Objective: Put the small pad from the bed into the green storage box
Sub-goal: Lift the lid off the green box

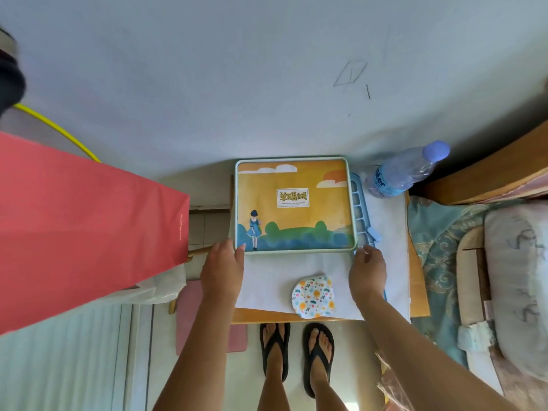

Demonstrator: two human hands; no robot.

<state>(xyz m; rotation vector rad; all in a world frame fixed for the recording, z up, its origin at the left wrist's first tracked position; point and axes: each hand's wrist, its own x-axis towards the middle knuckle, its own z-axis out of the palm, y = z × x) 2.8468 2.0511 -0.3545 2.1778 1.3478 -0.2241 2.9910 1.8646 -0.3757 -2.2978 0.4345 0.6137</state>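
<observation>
in the head view the left hand (223,264) and right hand (367,266) each hold a near corner of the green storage box (295,206), and its picture lid looks closed. the small flowery pad (313,297) lies on the white cloth (264,284) between the hands, just in front of the box, touching neither. i think this is the opening step, so next the lid must lift off and the pad must go in.

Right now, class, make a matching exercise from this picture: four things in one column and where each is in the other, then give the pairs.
Things:
1. floral pad
2. water bottle
3. red bag
4. left hand

Places:
A. far right corner of the table
B. on the box's near left corner
C. left of the table
D. on the white sheet, between the hands

Pairs: 1-D, 2-A, 3-C, 4-B
</observation>
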